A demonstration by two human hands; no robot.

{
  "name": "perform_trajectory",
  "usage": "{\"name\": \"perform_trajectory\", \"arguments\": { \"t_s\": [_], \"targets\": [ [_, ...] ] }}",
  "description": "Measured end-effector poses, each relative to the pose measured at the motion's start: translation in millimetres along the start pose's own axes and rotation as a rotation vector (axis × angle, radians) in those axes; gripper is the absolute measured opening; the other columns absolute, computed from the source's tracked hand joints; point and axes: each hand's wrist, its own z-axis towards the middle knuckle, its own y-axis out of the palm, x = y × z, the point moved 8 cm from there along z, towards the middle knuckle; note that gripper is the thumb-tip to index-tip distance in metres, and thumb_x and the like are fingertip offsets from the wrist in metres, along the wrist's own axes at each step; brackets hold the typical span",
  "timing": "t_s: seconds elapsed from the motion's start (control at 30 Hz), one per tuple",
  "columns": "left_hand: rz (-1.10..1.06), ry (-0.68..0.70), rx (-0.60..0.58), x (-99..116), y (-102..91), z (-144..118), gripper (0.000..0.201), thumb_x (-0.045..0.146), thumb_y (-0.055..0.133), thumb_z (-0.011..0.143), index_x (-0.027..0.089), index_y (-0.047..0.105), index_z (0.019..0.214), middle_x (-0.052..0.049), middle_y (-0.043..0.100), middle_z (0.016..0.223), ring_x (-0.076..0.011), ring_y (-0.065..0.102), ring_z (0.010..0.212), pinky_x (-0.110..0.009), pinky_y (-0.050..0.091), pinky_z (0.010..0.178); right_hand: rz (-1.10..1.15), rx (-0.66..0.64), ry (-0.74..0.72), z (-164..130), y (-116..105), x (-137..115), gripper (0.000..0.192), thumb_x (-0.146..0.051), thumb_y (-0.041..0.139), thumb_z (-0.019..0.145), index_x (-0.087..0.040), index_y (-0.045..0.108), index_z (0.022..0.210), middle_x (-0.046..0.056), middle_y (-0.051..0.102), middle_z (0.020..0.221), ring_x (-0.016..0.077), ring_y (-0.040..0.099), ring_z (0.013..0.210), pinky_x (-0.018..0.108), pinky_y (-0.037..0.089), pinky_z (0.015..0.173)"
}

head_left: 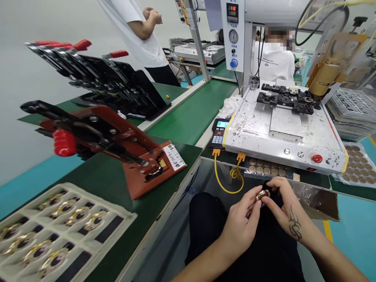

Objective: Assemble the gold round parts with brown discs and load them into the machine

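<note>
So both hands were on one little gold piece [262,195], low in the frame, right of center: left hand [241,217] pinching one side, right hand [282,200] gripping the other with its thumb against it. White machine [252,133] sat upper right, brown jig [134,181] left of center, tray [128,216] of gold parts bottom left.

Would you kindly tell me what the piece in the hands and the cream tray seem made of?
Piece: probably metal, polished coppery gold, from its bright glints. Tray: perhaps moulded plastic, matte cream, from its rounded pockets, though the look leaves this open.
</note>
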Motion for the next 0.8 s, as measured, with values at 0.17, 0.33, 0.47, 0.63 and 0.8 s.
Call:
{"name": "perform_trajectory", "arguments": {
  "t_s": [0.17,0.33,0.47,0.63,0.8],
  "targets": [
    [0.000,-0.027,-0.068,15.9,-12.3,11.9,0.052,0.036,0.060,0.106,0.023,0.047,0.155,-0.015,0.071,0.139,-0.0250,0.075,0.117,-0.038,0.057,0.105,0.067,-0.109,-0.095,10.9,0.6,-11.5,0.014,-0.033,0.056,0.109,-0.027,0.069,0.111,0.008,0.067,0.109,0.0255,0.063,0.102,0.040,0.053,0.091],
    [-0.188,-0.105,0.026,19.9,-22.2,17.7,0.047,0.039,0.079,0.093,0.021,0.060,0.133,-0.010,0.074,0.119,-0.0209,0.075,0.098,-0.034,0.062,0.090,0.496,-0.080,0.290,13.4,12.8,12.8,0.034,-0.055,0.070,0.099,-0.021,0.067,0.094,0.001,0.063,0.077,0.0144,0.053,0.063,0.027,0.045,0.058],
    [-0.156,-0.118,0.038,19.6,-17.7,13.4,0.029,0.042,0.076,0.094,0.017,0.071,0.109,-0.006,0.074,0.092,-0.0183,0.072,0.078,-0.029,0.060,0.069,0.603,-0.036,0.380,9.4,23.2,15.2,0.043,-0.062,0.077,0.091,-0.020,0.070,0.096,0.000,0.064,0.075,0.0125,0.052,0.059,0.025,0.044,0.053],
    [-0.160,-0.113,0.039,21.6,-15.9,8.1,0.029,0.041,0.076,0.094,0.017,0.072,0.110,-0.006,0.075,0.092,-0.0177,0.072,0.076,-0.027,0.058,0.065,0.635,-0.037,0.368,5.5,27.8,11.8,0.040,-0.058,0.077,0.093,-0.022,0.071,0.109,0.003,0.069,0.086,0.0154,0.060,0.067,0.027,0.050,0.058],
    [-0.126,-0.123,0.039,23.6,-19.5,7.5,0.027,0.039,0.075,0.094,0.017,0.071,0.110,-0.004,0.073,0.088,-0.0153,0.069,0.070,-0.026,0.055,0.063,0.601,-0.066,0.332,4.9,29.8,10.1,0.034,-0.053,0.073,0.098,-0.022,0.069,0.109,0.003,0.070,0.089,0.0163,0.064,0.073,0.028,0.054,0.063]
  ]
}}
